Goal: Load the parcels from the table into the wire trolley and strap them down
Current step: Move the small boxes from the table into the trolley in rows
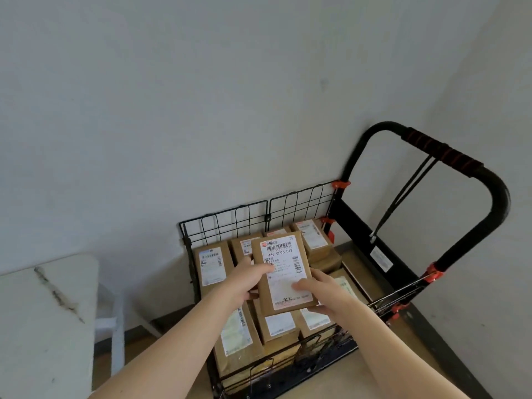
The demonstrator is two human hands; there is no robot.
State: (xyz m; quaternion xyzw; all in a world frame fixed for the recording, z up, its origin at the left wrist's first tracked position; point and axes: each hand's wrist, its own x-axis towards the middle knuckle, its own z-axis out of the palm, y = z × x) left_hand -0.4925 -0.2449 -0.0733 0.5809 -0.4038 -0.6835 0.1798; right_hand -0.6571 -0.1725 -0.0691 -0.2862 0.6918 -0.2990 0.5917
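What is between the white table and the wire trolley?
In the head view, between the table and the wire trolley lie the table's white leg frame and a strip of brown floor; no parcel sits there.

parcels (213,266) in wire trolley (259,214), table (43,312) to its left

Table (43,326) cut by left edge; trolley (354,223) near corner cut by bottom edge; held parcel (283,273) hides other parcels (244,246) beneath; right hand (325,295) fingers tucked under it; label (288,287) small print unreadable
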